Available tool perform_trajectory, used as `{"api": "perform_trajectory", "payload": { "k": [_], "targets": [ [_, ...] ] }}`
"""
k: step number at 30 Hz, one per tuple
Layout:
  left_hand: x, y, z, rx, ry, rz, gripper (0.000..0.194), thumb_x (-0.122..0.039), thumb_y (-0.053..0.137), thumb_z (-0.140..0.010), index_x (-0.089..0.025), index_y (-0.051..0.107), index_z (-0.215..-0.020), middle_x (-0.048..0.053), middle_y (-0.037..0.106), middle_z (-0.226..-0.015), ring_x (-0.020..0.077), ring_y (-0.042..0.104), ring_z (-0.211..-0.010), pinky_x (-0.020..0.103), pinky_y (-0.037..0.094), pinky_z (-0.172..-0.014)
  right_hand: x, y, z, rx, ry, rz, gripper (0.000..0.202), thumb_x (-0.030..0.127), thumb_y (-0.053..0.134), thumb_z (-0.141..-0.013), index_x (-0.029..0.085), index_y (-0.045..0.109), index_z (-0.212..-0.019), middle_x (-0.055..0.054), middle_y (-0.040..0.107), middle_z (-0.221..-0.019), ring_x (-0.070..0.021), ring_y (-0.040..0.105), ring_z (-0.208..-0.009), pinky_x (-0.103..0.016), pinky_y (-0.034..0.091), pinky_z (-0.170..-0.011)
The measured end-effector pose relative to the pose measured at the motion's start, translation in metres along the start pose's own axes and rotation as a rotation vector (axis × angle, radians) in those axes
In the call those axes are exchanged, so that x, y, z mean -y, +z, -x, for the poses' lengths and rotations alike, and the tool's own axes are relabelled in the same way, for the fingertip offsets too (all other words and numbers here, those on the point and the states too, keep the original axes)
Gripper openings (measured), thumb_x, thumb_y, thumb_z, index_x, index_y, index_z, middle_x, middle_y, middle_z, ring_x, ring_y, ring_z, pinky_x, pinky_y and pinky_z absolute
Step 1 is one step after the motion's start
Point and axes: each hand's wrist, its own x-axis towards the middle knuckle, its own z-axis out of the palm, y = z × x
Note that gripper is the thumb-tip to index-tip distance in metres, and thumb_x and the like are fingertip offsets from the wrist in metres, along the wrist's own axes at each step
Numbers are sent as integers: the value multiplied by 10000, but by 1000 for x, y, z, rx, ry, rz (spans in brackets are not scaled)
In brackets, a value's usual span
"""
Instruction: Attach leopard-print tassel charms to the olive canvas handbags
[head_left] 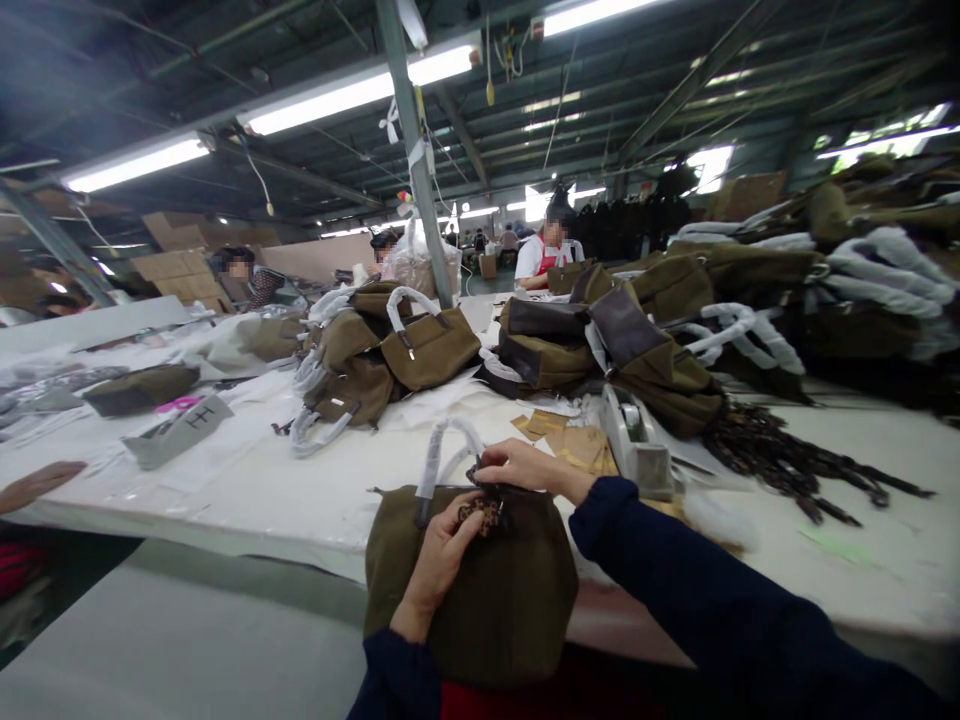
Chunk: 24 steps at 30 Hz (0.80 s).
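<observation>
An olive-brown handbag (487, 600) leans against the near table edge in front of me, its handle (439, 455) wrapped in white paper. Over the top of the bag, my left hand (441, 550) pinches a brown-and-black patterned scarf (484, 514) close to the handle base. My right hand (517, 468) is closed on a dark bunched part of the same scarf, just above and right of the left one. Fingers cover much of the scarf, so I cannot tell whether it is knotted.
Similar handbags are heaped across the table (300, 500) and at right. A tape dispenser (641, 445), brown paper pieces (577, 440) and a pile of patterned scarves (802, 465) lie to the right. Another person's hand (45, 485) rests at left, near a folded card (180, 430).
</observation>
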Motion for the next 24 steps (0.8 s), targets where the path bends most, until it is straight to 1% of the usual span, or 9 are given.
{"api": "perform_trajectory", "payload": {
  "k": [2,4,8,12,14,17,19,21,24],
  "targets": [
    [3,-3,-1,-52,-10,-27,344,-379,569,-931,-198,664,-1208,57,699,-1128,228,612,-1062,328,446,-970,4,9,-5,-101,27,28,193,277,663,-767,138,597,-650,26,557,-611,-108,458,-602,-228,323,-560],
    [8,-4,-2,-145,7,-58,309,-384,573,-923,-197,682,-1144,56,689,-1092,222,615,-1030,328,456,-949,4,16,-6,-144,34,10,140,226,610,-789,139,594,-681,12,588,-645,-114,483,-616,-229,342,-572],
    [15,0,-1,-296,112,-214,202,-365,622,-884,-188,718,-904,77,558,-1238,230,559,-1139,341,402,-1039,-2,20,5,-163,44,-107,184,256,480,-897,132,607,-847,-50,695,-820,-143,606,-716,-239,443,-659],
    [12,10,2,-342,203,-351,165,-331,598,-903,-201,701,-895,84,402,-1426,255,450,-1291,398,326,-1130,-10,20,14,-206,28,-204,188,307,525,-904,145,577,-825,-60,704,-810,-160,633,-731,-256,463,-684],
    [10,12,3,-282,243,-435,139,-307,598,-902,-219,700,-937,74,395,-1470,273,364,-1365,437,268,-1165,-14,23,15,-224,-2,-239,200,327,525,-916,158,562,-816,-45,702,-801,-155,631,-728,-255,464,-684],
    [7,13,2,-148,266,-566,138,-283,592,-898,-225,684,-983,84,596,-1260,277,467,-1235,462,324,-1102,-23,30,16,-267,-28,-292,220,344,504,-938,163,571,-831,-28,696,-814,-145,622,-742,-251,461,-700],
    [2,16,0,-113,269,-646,126,-278,561,-908,-218,665,-945,77,653,-1076,266,532,-1068,443,378,-1010,-30,34,16,-340,-30,-243,230,340,501,-943,160,603,-842,-16,674,-804,-136,597,-740,-242,441,-694],
    [-6,19,-2,-109,281,-735,146,-272,527,-918,-210,620,-824,63,640,-917,250,533,-933,410,395,-914,-37,40,15,-427,-28,-160,229,333,505,-942,163,617,-837,-2,641,-769,-127,563,-716,-236,415,-677],
    [-18,22,-1,-107,284,-842,284,-310,576,-889,-213,471,-643,17,526,-686,215,475,-769,364,362,-779,-45,46,12,-513,-9,-94,228,341,507,-945,173,586,-812,15,601,-714,-120,522,-669,-233,391,-657]
  ]
}}
